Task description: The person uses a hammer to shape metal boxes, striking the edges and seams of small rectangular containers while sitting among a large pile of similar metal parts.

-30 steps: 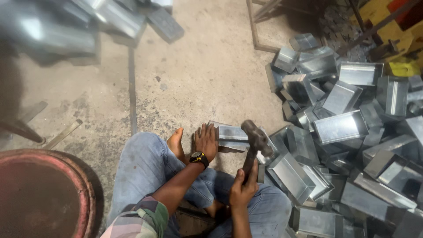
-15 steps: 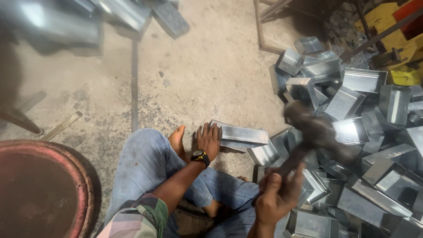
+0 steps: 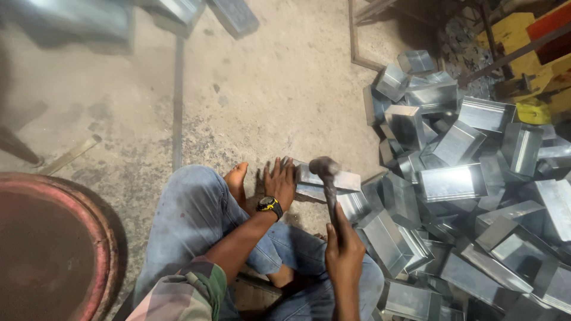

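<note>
I sit on the concrete floor in blue jeans. My left hand (image 3: 279,181), with a black and yellow watch on the wrist, presses flat on the near end of a folded sheet-metal box piece (image 3: 348,181) lying on the floor. My right hand (image 3: 344,252) is closed around the dark handle of a hammer (image 3: 324,168). The hammer's head rests on the metal piece just right of my left fingers. My bare foot (image 3: 237,181) lies beside the left hand.
A large heap of shiny sheet-metal boxes (image 3: 464,190) fills the right side. A round rusty red drum lid (image 3: 53,249) sits at lower left. More metal pieces (image 3: 178,12) lie at the top. Yellow and red objects (image 3: 538,53) stand at top right.
The hammer rose to the right half a second ago and has now come down onto the metal piece. My left hand stayed pressed on it.
</note>
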